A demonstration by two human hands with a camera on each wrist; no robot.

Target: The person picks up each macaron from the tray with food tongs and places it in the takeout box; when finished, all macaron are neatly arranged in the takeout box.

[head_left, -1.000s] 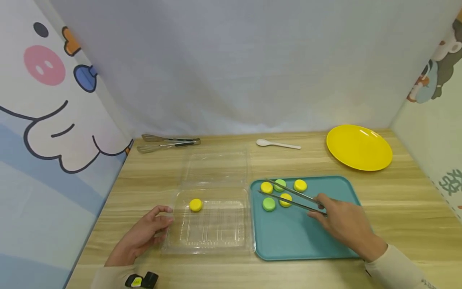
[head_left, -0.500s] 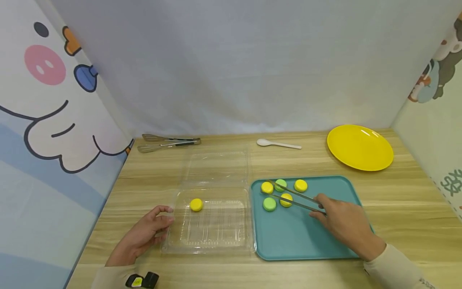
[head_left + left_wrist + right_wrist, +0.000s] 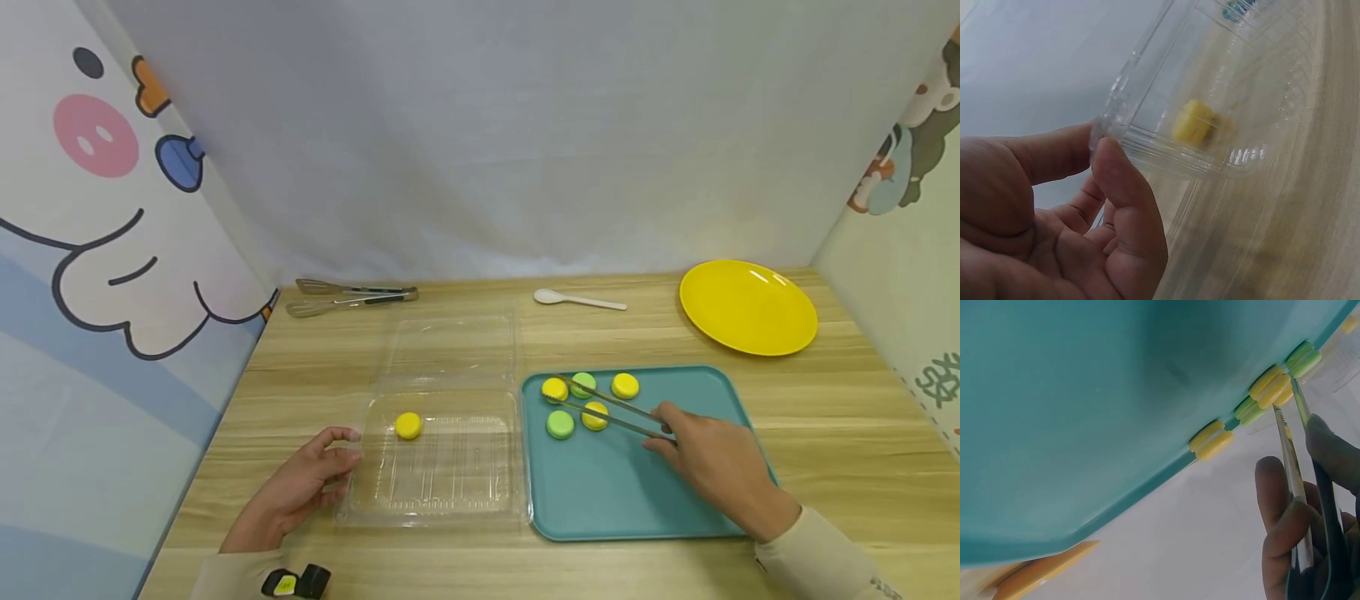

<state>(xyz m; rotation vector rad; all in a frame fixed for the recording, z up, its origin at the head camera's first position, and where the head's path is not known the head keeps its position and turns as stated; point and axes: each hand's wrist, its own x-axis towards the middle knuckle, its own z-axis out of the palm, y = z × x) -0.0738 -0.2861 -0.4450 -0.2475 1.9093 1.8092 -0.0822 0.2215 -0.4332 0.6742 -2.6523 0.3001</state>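
My right hand (image 3: pixel 716 467) grips slim metal tongs (image 3: pixel 633 427) over the teal tray (image 3: pixel 645 492). Their tips lie on either side of a yellow macaron (image 3: pixel 554 389) at the tray's far left corner. Around it sit two green macarons and two more yellow ones. In the left wrist view, my left hand (image 3: pixel 1129 194) pinches the rim of a clear plastic container (image 3: pixel 1141 94) between thumb and finger. One yellow macaron (image 3: pixel 408 426) lies in the container's far left part, and its lid (image 3: pixel 453 346) lies folded back behind it.
Another pair of tongs (image 3: pixel 352 297) with dark handles lies at the back left of the wooden table. A white spoon (image 3: pixel 581 299) is at the back middle. The yellow plate (image 3: pixel 748 307) stands at the back right, behind the tray.
The tongs' tips have shifted slightly right and drawn closer together around the far left yellow macaron. My left hand and the container have stayed in place.
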